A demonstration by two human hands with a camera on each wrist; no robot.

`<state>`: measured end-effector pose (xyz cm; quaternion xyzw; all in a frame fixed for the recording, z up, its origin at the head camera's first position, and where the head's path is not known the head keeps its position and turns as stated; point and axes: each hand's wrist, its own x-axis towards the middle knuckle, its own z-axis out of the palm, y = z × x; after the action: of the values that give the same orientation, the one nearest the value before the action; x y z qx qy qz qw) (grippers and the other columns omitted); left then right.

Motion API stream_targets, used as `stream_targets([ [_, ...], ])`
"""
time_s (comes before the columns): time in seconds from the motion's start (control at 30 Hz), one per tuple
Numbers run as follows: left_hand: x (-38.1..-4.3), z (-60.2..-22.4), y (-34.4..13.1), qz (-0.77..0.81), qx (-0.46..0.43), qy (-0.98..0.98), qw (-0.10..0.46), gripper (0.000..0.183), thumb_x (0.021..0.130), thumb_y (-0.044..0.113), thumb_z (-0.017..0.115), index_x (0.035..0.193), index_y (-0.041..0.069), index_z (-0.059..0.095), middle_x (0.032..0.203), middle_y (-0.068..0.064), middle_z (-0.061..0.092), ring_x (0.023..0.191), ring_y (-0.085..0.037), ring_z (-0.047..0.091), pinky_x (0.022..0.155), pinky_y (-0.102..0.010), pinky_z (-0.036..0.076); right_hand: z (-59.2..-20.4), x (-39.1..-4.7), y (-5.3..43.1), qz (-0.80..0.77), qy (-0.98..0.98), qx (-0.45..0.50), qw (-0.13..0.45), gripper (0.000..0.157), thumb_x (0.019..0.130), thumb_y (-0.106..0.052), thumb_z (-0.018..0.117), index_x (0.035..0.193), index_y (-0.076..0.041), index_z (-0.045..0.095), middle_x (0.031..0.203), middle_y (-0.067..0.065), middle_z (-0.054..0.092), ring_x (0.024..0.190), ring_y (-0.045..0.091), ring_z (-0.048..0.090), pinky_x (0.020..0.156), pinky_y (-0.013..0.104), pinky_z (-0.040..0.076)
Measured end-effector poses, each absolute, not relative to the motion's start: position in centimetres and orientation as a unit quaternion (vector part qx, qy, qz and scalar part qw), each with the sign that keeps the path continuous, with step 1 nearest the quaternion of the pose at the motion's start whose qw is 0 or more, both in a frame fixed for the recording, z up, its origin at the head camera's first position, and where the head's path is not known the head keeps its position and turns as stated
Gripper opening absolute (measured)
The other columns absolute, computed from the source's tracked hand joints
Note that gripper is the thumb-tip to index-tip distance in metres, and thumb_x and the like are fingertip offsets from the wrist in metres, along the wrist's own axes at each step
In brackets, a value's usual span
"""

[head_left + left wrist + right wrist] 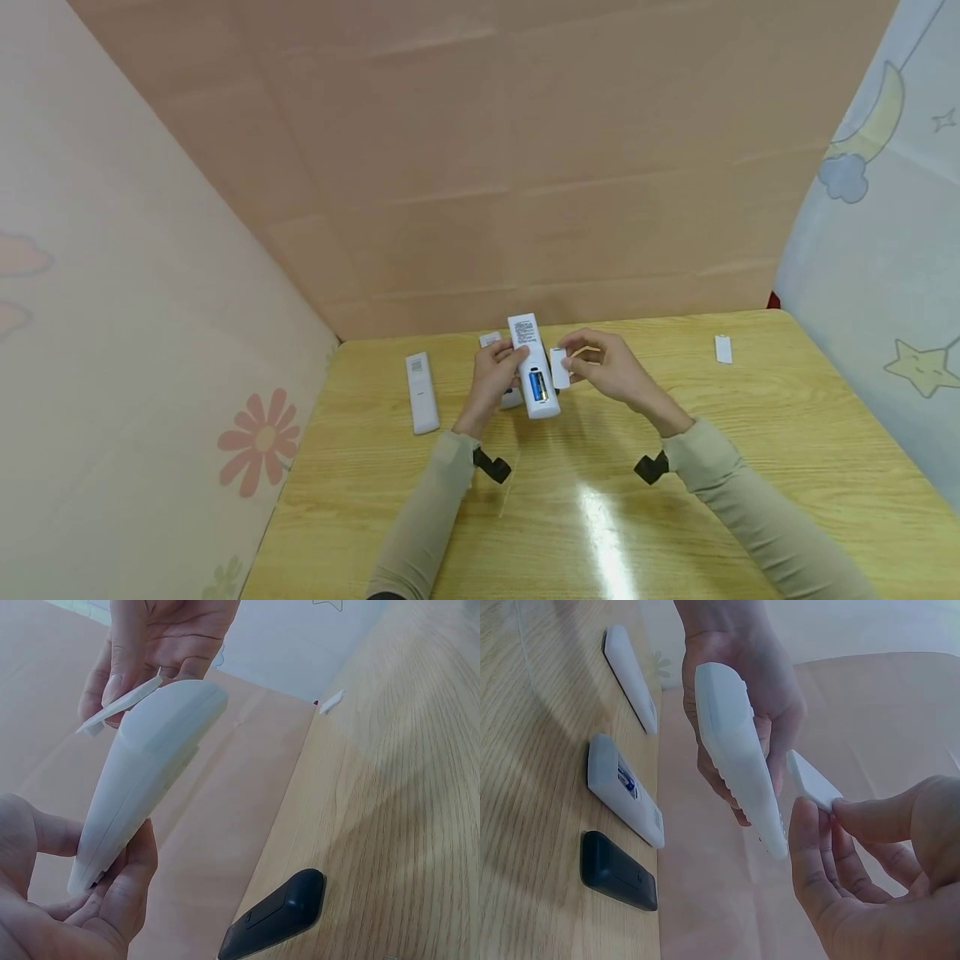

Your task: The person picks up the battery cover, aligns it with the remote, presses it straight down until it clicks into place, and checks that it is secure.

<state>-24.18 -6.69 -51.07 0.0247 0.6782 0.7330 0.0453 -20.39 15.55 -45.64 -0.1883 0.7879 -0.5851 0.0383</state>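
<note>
At 9 o'clock, slim white plastic remote (422, 393) is seen; mid-air at centre, by left hand (493, 377) is gripped a white plastic remote (536, 360), blue battery (538, 386) exposed. At its 3 o'clock, small white rectangular cover (559, 368) is pinched by right hand (611, 371): fitting or removal step, can't tell; if fitting, alignment over battery needed. Pale wooden table's (810, 433) far edge nearby at 12, room left toward 6.

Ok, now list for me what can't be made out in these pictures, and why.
Label on the held remote, head view: print too small to read.
Battery inside it, head view: markings too small.
Middle of the tabletop remote with the open compartment, head view: hidden by the left hand.
Black remote, head view: mostly behind the held remote.
Right sleeve, head view: cut off by the bottom edge.
</note>
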Motion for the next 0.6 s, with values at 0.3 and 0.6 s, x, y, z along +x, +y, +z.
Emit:
stream_targets([
  [0.3,-23.95,-51.00,-6.62,0.730,0.027,0.682,0.044,0.045,0.095,0.032,0.070,0.130,0.005,0.061,0.112,-0.008,0.071,0.093,-0.023,0.071,0.077,-0.046,0.060,-46.04,-20.34,15.29,-0.587,0.781,-0.208,0.034,0.025,0.098,-0.010,0.065,0.122,-0.002,0.064,0.122,0.018,0.063,0.098,0.034,0.069,0.076,0.040,0.061],
  [0.6,-23.86,-51.17,-6.42,0.736,0.042,0.674,0.053,0.045,0.097,0.032,0.068,0.131,0.003,0.060,0.111,-0.008,0.072,0.095,-0.024,0.072,0.083,-0.054,0.058,-46.16,-20.35,15.20,-0.584,0.783,-0.211,0.038,0.022,0.099,-0.010,0.065,0.120,-0.004,0.065,0.124,0.017,0.062,0.099,0.036,0.069,0.076,0.036,0.061],
])
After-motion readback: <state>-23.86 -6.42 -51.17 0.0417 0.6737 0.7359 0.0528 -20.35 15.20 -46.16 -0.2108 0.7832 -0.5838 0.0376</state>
